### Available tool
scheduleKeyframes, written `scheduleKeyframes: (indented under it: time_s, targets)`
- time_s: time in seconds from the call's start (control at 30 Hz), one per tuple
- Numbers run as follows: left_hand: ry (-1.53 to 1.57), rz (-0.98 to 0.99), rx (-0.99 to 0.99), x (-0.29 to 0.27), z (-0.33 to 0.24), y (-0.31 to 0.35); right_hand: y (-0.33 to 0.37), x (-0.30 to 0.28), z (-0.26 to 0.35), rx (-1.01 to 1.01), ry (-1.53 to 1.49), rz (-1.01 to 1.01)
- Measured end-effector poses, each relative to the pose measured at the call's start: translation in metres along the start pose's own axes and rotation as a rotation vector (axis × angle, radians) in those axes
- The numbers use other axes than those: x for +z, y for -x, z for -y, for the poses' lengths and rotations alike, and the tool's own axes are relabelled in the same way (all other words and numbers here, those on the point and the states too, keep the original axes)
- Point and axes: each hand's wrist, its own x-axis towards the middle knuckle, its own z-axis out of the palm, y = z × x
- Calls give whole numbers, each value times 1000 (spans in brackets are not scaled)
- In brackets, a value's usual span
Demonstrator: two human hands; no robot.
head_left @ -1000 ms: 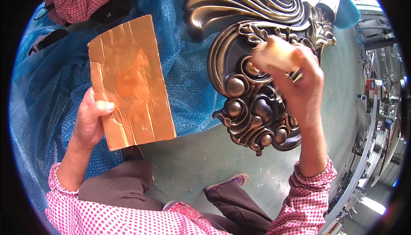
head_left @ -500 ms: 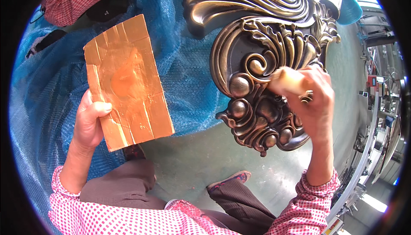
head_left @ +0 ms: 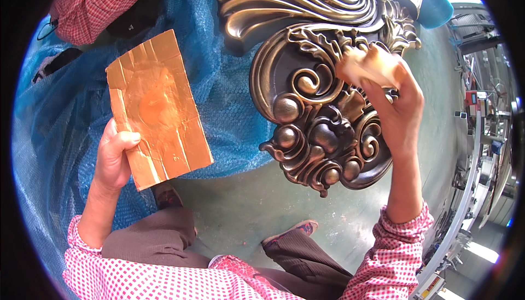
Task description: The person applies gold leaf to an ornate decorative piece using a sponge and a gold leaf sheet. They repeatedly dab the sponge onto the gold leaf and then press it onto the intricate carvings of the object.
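I see left hand (head_left: 114, 160) at lower left gripping gold foil sheet (head_left: 157, 108) by edge — right hand (head_left: 396, 111) raised, fingers clenched round pale pad (head_left: 367, 66) against bronze ornament (head_left: 322, 119)

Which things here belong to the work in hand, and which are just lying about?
In use:
- ornate bronze-coloured scrollwork casting
- pale crumpled cloth pad in right hand, against the casting
- creased copper-coloured foil sheet held by left hand

Lying about:
- blue bubble wrap
- red checked cloth
- blue cylindrical container
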Motion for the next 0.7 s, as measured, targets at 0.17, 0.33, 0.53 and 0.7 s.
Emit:
scheduleKeyframes:
  time_s: [0.17,0.33,0.53,0.7]
  targets:
    - [41,11,5,4,2,-5,-36,24,6,-71,112,61]
    - [32,-30,-2,-3,4,0,-32,8,-7,-24,255,43]
    - [51,-15,-7,3,1,-2,-49,37,2,-266,405,33]
    - [78,-31,7,-1,4,0,-52,30,10,-122,370,20]
